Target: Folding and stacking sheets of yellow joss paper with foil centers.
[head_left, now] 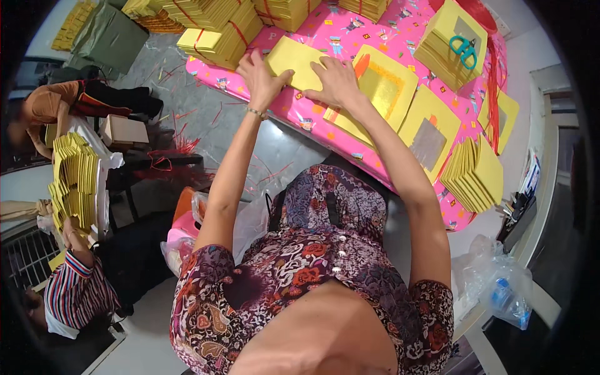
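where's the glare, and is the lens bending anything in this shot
Head view: white glare on the grey floor, a sheen on the shiny gold square panel; head view: black rounded corners, front edge of the pink cartoon-patterned tablecloth bows slightly; head view: bare left hand and bare right hand look fairly sharp.

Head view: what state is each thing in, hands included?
Left hand: open, fingers spread, at the yellow rectangular paper
Right hand: open, on that paper
Yellow rectangular paper: flat
Teal-handled scissors: lying down, blades unclear
Yellow paper bundle with red ties: tied
Clear plastic bag: crumpled
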Tool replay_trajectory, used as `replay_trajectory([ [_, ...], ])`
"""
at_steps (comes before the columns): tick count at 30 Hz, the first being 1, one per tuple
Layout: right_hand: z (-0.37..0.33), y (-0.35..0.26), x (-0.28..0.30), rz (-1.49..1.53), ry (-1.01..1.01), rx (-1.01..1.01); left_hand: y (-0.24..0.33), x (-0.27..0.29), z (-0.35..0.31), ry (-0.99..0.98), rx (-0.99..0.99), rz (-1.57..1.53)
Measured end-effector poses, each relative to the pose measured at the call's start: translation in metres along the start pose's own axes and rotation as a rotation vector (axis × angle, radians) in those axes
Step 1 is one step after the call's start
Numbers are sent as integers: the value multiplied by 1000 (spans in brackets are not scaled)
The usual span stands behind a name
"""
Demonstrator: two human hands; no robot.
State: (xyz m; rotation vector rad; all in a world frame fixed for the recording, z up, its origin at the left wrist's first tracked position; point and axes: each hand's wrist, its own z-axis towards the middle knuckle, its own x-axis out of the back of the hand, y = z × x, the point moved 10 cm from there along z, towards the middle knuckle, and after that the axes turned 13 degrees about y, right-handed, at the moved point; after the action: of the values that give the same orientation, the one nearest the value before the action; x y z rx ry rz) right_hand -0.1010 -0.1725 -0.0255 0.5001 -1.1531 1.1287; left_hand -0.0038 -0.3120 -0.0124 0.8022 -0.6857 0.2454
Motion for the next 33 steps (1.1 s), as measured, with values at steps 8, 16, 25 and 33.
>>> replay_trajectory([
  [8, -19, 10, 32, 92, 200, 63, -9, -46, -8, -197, -255, 39],
  [16, -118, 36, 111, 181, 137, -24, -11, -43, -13, -169, -356, 136],
  [25, -169, 35, 120, 57, 202, -38, 28, -11, -5, -2, -527, 49],
  [33, -162, 35, 125, 153, 269, 4, 90, 5, -48, -355, -458, -498],
])
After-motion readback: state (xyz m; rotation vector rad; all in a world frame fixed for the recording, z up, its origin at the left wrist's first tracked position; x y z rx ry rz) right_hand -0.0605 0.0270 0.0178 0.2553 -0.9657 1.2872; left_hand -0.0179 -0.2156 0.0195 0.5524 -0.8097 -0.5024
